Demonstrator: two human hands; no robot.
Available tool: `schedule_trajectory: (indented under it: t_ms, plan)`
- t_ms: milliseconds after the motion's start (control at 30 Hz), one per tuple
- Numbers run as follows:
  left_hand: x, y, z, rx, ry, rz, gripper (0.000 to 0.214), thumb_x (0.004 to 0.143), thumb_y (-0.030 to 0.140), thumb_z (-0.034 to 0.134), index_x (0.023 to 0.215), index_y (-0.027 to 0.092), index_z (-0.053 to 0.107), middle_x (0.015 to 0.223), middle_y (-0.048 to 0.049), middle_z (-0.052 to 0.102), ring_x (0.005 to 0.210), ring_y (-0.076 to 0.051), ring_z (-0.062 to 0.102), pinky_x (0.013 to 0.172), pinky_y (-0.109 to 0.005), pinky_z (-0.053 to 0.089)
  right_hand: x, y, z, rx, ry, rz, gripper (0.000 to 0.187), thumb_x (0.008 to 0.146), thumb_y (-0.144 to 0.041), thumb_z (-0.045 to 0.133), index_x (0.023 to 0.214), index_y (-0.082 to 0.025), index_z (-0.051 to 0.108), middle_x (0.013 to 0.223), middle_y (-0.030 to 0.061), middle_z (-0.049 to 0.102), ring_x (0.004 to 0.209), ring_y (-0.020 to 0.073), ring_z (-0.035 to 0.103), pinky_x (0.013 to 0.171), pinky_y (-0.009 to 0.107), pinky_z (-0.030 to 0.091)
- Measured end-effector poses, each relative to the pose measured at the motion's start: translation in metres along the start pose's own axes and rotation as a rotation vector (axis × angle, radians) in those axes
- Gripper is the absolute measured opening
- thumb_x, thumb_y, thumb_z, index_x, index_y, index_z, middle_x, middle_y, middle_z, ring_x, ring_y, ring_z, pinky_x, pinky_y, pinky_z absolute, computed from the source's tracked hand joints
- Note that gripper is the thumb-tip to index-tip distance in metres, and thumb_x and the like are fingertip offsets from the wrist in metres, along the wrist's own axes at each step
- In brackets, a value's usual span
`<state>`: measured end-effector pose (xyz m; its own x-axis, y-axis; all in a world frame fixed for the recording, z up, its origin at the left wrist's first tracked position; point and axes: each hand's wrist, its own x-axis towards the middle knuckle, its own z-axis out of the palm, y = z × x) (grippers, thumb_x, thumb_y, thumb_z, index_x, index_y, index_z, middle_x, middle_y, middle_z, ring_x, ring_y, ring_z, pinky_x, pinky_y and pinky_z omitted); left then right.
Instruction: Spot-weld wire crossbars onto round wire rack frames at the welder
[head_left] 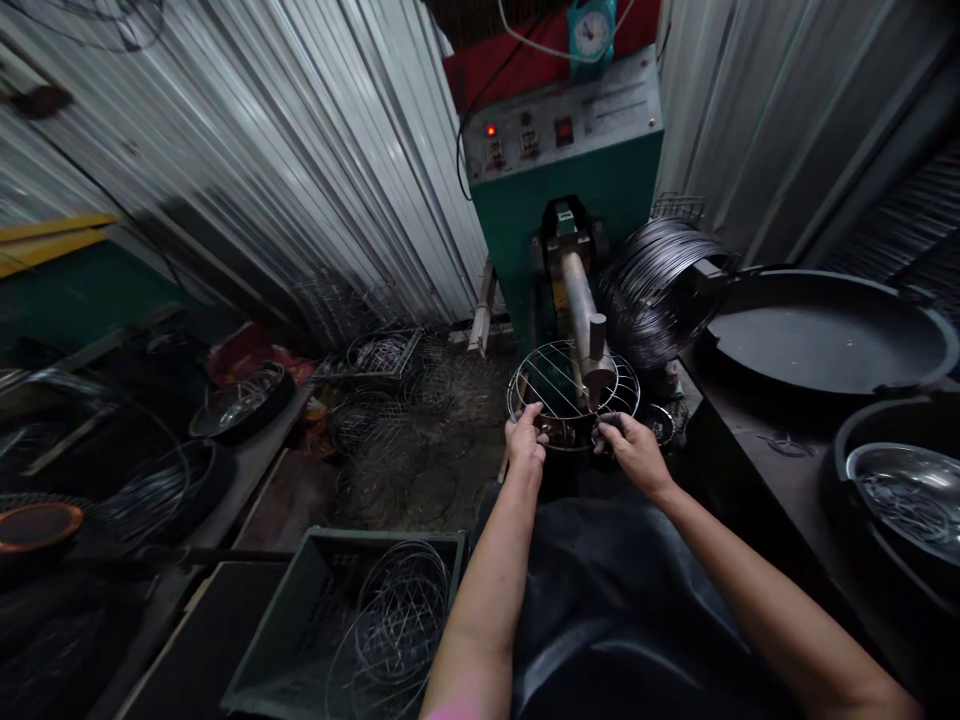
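Note:
A round wire rack [550,382] with parallel cross wires lies nearly level below the metal arm [583,310] of a green machine [499,235]. My left hand [527,438] is closed on the near left part of its rim, thumb on top. At the near right of the rim, my right hand [626,447] has its fingers pinched together on the rack. The blunt tip [598,378] of the arm comes down over the rack's right side, close to my right fingers. Whether tip and wire touch, I cannot tell.
A coil of wire [660,285] hangs right of the machine arm. Black pans [832,325] and a metal bowl [911,490] of small wire parts stand at right. A green crate [281,610] holding wire racks sits at lower left. Wire pieces [397,450] cover the floor.

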<state>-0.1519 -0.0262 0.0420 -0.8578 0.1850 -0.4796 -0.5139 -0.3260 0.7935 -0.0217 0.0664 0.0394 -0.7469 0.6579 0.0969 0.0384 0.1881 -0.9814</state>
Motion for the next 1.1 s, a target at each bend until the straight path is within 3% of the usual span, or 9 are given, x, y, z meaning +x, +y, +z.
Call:
schedule_trajectory:
  t_ms: [167, 267, 367, 467, 600, 767, 900, 1000, 1100]
  plan:
    - [-0.002, -0.004, 0.001, 0.006, 0.042, -0.029, 0.032, 0.058, 0.02, 0.07, 0.066, 0.018, 0.04, 0.052, 0.0098, 0.034, 0.035, -0.001, 0.024, 0.034, -0.017, 0.016, 0.002, -0.004, 0.002, 0.086, -0.027, 0.038, 0.027, 0.076, -0.046, 0.053, 0.08, -0.02, 0.056, 0.068, 0.0023, 0.064, 0.054, 0.0163, 0.06, 0.046, 0.027, 0.044]
    - [0.0, -0.001, -0.007, 0.047, 0.017, -0.08, 0.033, 0.057, 0.028, 0.073, 0.068, 0.017, 0.044, 0.056, 0.0073, 0.039, 0.039, -0.003, 0.033, 0.036, -0.017, 0.025, -0.004, 0.001, -0.007, 0.131, 0.021, 0.064, 0.029, 0.075, -0.047, 0.056, 0.086, -0.02, 0.058, 0.073, 0.0034, 0.065, 0.059, 0.0171, 0.061, 0.05, 0.027, 0.046]
    - [0.012, 0.014, -0.019, 0.119, -0.034, -0.202, 0.037, 0.062, 0.046, 0.069, 0.074, 0.017, 0.05, 0.063, 0.0034, 0.046, 0.048, -0.007, 0.047, 0.047, -0.024, 0.042, -0.023, 0.024, -0.03, 0.173, 0.134, 0.118, 0.033, 0.075, -0.046, 0.056, 0.093, -0.019, 0.058, 0.08, 0.0048, 0.065, 0.06, 0.0148, 0.06, 0.053, 0.027, 0.047]
    - [0.032, 0.034, -0.023, 0.253, -0.099, -0.24, 0.034, 0.064, 0.043, 0.069, 0.078, 0.017, 0.054, 0.067, 0.0015, 0.05, 0.055, -0.01, 0.052, 0.057, -0.03, 0.047, -0.049, 0.061, -0.057, 0.094, 0.096, 0.288, 0.032, 0.072, -0.042, 0.057, 0.091, -0.017, 0.059, 0.068, 0.0029, 0.062, 0.053, 0.0127, 0.055, 0.048, 0.024, 0.043]
    - [0.051, 0.045, -0.016, 0.371, -0.222, -0.264, 0.026, 0.059, 0.025, 0.074, 0.067, 0.015, 0.051, 0.059, 0.0029, 0.048, 0.045, -0.007, 0.046, 0.046, -0.022, 0.039, -0.072, 0.097, -0.075, -0.074, -0.097, 0.478, 0.024, 0.072, -0.034, 0.051, 0.084, -0.016, 0.062, 0.053, -0.0009, 0.055, 0.048, 0.0122, 0.051, 0.047, 0.024, 0.04]
    - [0.046, 0.033, -0.02, 0.267, -0.189, -0.246, 0.03, 0.054, 0.018, 0.074, 0.061, 0.016, 0.045, 0.049, 0.0074, 0.041, 0.036, -0.002, 0.031, 0.037, -0.016, 0.022, -0.067, 0.109, -0.074, -0.296, 0.031, 0.375, 0.024, 0.071, -0.026, 0.048, 0.092, -0.017, 0.058, 0.068, 0.0032, 0.062, 0.062, 0.0171, 0.058, 0.06, 0.028, 0.045]
    - [0.035, 0.025, -0.028, 0.176, -0.11, -0.181, 0.031, 0.051, 0.018, 0.074, 0.062, 0.016, 0.045, 0.048, 0.0092, 0.038, 0.035, -0.001, 0.028, 0.037, -0.016, 0.022, -0.063, 0.1, -0.07, -0.425, 0.081, 0.326, 0.009, 0.068, -0.024, 0.051, 0.076, -0.02, 0.052, 0.065, 0.003, 0.06, 0.064, 0.0196, 0.058, 0.062, 0.03, 0.044]
    - [0.028, 0.024, -0.028, 0.133, -0.08, -0.143, 0.031, 0.05, 0.016, 0.071, 0.06, 0.017, 0.042, 0.046, 0.0104, 0.032, 0.035, -0.001, 0.024, 0.037, -0.016, 0.02, -0.062, 0.066, -0.059, -0.266, 0.035, 0.187, 0.015, 0.076, -0.035, 0.051, 0.081, -0.021, 0.051, 0.062, -0.0001, 0.058, 0.055, 0.0159, 0.054, 0.056, 0.028, 0.044]
    - [0.022, 0.023, -0.027, 0.085, -0.087, -0.078, 0.027, 0.05, 0.014, 0.067, 0.059, 0.017, 0.042, 0.046, 0.011, 0.028, 0.036, -0.001, 0.021, 0.036, -0.017, 0.019, -0.054, 0.023, -0.037, -0.023, 0.014, -0.008, 0.023, 0.083, -0.04, 0.047, 0.097, -0.021, 0.05, 0.076, 0.0017, 0.063, 0.058, 0.0135, 0.057, 0.062, 0.028, 0.047]
